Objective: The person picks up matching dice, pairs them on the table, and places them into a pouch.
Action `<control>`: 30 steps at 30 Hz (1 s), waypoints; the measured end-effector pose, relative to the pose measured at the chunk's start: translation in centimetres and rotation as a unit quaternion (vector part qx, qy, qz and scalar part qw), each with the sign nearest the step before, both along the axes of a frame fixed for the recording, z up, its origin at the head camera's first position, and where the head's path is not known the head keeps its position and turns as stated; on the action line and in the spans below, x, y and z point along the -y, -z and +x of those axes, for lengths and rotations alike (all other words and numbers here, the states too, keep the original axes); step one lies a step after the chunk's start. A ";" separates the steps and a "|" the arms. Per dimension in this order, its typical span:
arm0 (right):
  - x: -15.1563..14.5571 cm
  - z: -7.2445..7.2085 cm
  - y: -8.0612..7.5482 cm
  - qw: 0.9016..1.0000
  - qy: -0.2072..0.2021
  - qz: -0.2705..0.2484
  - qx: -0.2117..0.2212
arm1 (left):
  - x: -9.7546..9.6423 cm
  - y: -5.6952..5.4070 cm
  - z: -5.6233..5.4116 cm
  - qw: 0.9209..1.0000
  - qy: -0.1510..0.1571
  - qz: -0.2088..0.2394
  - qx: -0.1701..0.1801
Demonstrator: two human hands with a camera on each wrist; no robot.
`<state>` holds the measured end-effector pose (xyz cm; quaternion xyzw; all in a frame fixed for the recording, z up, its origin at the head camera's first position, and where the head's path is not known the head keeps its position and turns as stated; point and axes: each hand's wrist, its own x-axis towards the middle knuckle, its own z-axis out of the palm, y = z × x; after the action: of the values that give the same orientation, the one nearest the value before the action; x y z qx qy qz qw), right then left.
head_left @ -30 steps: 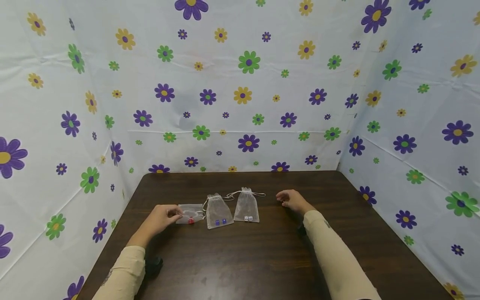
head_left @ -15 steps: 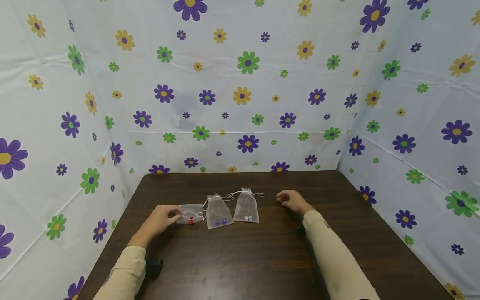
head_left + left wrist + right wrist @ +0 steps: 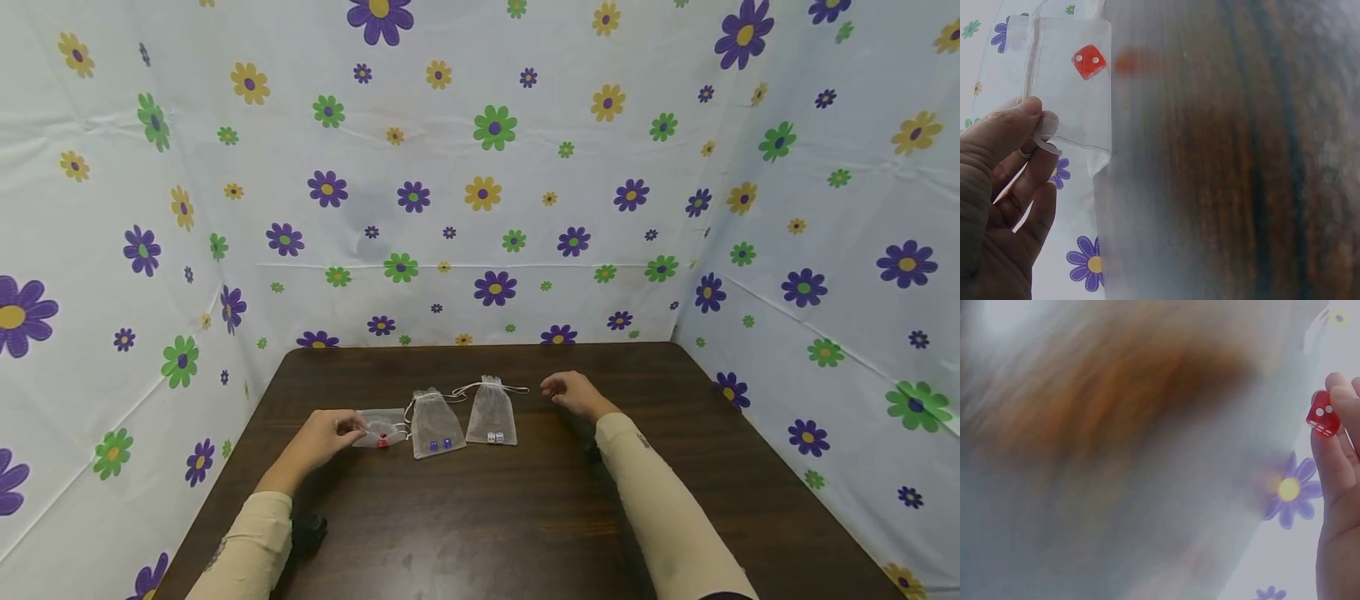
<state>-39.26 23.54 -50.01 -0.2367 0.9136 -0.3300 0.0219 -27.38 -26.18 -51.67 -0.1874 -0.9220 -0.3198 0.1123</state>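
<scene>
My left hand pinches a small white mesh drawstring bag between thumb and fingers, at the table's left. Through the sheer mesh a red die shows inside it, with white pips. Over the right part of the table, my right hand holds another red die at its fingertips, as the right wrist view shows. That die is hidden in the head view. Between the hands lie a mesh bag with two blue dice and a mesh bag with two white dice.
The dark brown wooden table has rounded far corners. White sheeting printed with purple, green and yellow flowers stands behind it and on both sides. White drawstrings trail from the two middle bags.
My right hand, with its red die, has moved a little left and away from me, toward the bags. The left hand and its bag have stayed in place.
</scene>
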 end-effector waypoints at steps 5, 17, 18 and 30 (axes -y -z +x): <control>2.5 0.0 -1.2 0.999 -0.027 0.001 -0.018 | 0.0 0.0 0.0 1.000 0.001 -0.003 0.003; 11.9 0.7 -4.7 0.995 -0.091 0.020 -0.031 | -0.3 0.0 -0.1 1.000 0.000 -0.001 0.008; 12.7 0.8 -4.9 0.995 -0.096 0.026 -0.031 | -0.4 0.1 -0.1 1.000 0.001 -0.002 0.007; 21.6 3.2 -7.5 0.981 -0.180 0.050 -0.053 | -0.6 -0.2 -0.1 1.000 -0.004 0.009 0.016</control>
<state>-36.10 1.91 -42.50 -0.4130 0.8713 -0.2614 0.0443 -27.50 -25.56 -51.52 -0.1777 -0.9216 -0.3303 0.1000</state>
